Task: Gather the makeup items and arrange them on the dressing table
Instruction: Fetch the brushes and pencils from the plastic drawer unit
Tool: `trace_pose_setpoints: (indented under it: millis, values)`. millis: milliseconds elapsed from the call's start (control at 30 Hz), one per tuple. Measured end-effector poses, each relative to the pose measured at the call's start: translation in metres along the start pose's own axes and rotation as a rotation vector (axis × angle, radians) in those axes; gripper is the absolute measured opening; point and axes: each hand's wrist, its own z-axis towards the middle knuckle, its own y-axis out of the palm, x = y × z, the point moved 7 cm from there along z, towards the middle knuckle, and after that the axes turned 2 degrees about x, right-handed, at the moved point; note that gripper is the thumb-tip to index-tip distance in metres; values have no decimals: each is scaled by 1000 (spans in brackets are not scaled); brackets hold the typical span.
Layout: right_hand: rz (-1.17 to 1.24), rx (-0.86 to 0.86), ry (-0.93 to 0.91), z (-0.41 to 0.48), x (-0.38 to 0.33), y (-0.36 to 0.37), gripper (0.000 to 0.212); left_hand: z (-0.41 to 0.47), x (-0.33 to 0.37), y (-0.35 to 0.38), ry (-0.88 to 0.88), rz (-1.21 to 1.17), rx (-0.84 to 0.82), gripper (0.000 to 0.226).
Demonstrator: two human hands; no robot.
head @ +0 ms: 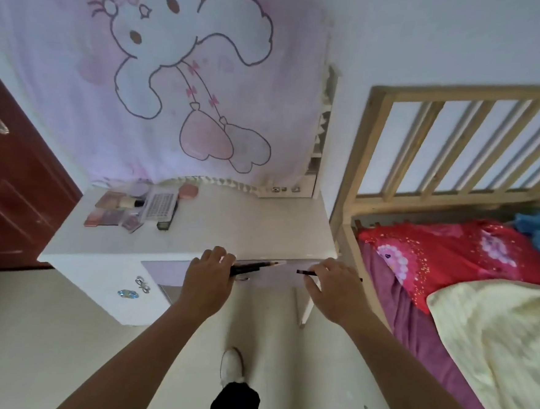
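The white dressing table [228, 227] stands ahead. At its back left lie several makeup items: palettes [105, 215], a tube [131, 203], a pink compact [188, 191] and a clear lash case [161, 206]. My left hand [207, 276] grips a bundle of dark makeup pencils [251, 266] just at the table's front edge. My right hand [333, 288] holds a thin dark pencil [307, 272] near the front right corner. Both hands hover in front of the table edge.
A pink rabbit-print cloth [175, 79] hangs over the mirror behind the table. A wooden bed frame [378, 148] with red and yellow bedding [480, 283] stands close on the right. A brown door [14, 186] is at the left. My foot [231, 366] is on the floor.
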Motion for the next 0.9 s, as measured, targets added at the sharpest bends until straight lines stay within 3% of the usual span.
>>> trace_pose_setpoints:
  millis: [167,367,533,700,900]
  values:
    - [-31,-70,39,120,-6,33,37,103,-71,57,10,12,-61,15]
    - [40,-118,130,227,-24,59,34,191,-144,111,-16,-24,-271,21]
    - [230,-279,222,278,-40,115,33,207,-186,170,-274,-215,-451,33]
    - [380,-540,273,328,-67,180,29,204,-220,217,-519,-247,-594,44]
    - [650,-701,426,375,-115,248,30,219,-265,252,-766,-277,-607,45]
